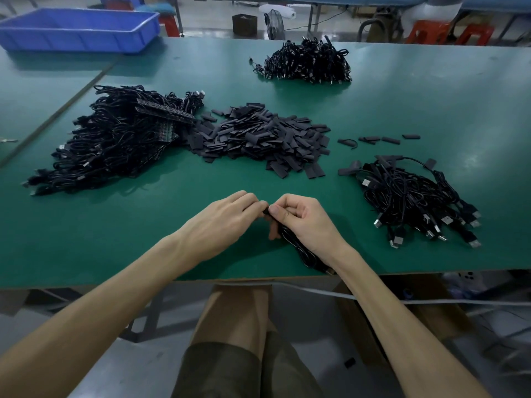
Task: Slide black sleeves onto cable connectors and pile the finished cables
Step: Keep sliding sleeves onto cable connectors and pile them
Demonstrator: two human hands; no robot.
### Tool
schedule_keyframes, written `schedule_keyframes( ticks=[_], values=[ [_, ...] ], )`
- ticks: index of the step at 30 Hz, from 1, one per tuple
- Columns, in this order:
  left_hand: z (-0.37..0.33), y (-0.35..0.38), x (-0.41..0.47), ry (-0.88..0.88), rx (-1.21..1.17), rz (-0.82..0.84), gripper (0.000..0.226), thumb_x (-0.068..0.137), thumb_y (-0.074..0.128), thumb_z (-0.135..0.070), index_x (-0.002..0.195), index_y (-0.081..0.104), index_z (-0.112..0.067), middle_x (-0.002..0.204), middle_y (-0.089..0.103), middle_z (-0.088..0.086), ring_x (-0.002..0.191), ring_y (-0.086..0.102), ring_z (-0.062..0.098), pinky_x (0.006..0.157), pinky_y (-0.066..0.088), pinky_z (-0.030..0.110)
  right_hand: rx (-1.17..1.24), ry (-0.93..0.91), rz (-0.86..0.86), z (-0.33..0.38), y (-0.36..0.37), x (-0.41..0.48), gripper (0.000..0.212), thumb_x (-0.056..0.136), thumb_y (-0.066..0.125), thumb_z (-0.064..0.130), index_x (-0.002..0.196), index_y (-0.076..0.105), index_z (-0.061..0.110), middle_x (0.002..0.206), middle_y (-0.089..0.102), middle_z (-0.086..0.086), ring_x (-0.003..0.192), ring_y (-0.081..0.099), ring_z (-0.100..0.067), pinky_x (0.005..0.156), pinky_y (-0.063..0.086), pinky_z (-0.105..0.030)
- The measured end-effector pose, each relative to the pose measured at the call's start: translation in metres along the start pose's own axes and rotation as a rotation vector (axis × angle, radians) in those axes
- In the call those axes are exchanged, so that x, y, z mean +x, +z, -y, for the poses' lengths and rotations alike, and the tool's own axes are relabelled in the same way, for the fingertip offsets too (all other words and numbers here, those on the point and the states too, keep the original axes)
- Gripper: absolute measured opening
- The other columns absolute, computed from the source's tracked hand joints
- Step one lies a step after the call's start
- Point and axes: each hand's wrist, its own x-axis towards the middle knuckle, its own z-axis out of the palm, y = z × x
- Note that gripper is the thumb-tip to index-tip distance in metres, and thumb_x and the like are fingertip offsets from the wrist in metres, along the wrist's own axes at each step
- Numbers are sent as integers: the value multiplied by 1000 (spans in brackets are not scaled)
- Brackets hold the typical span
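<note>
The right grip [301, 222] clenches a coiled black cable [301, 252], its thumb pinching the cable's end. The left grip [221, 222] pinches that same end from the other side, and the fingers hide any sleeve there. Both meet above the green surface [143, 225] near its front edge. Beyond lies the sleeve heap [258, 136], with a large cable heap [115, 145] to its left and a smaller cable pile [411, 196] to its right.

Green table [201, 254] bore a blue tray [77, 30] at far left, big cable heap [115, 142] lay left, sleeve pile [258, 139] touched it mid-table, loose sleeves [382, 139] just right, back cable pile [309, 63] sat far, right cable pile [416, 199] sat near edge
</note>
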Motion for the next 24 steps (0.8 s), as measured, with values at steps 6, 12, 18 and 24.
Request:
schedule_keyframes(
  ticks=[6,12,18,24],
  values=[
    [3,6,-2,8,-30,-12,40,98,31,-10,121,62,2,96,61,10,85,60,27,75,55,38,-14,-3,-3,0,1,0,19,104,62,20,95,71,6,71,75,-7,70,70,-18,80,56,-36],
    [7,16,-3,33,-21,-70,24,99,59,-3,122,62,1,98,60,9,88,58,26,79,51,36,-13,-9,-7,1,1,0,20,104,62,20,96,71,4,70,74,-7,69,69,-19,81,56,-38],
    [5,16,1,-252,-496,-130,21,96,66,-9,117,71,-8,99,68,1,88,60,13,84,47,25,27,-9,18,1,-1,1,20,102,64,17,94,66,-1,73,75,-11,69,68,-22,78,57,-34],
    [5,16,2,-358,-664,-134,24,95,67,-6,117,75,-10,85,68,-3,75,61,7,76,47,18,8,-19,20,0,0,1,19,104,61,15,95,65,0,77,76,-10,73,70,-22,79,56,-32]
  ],
)
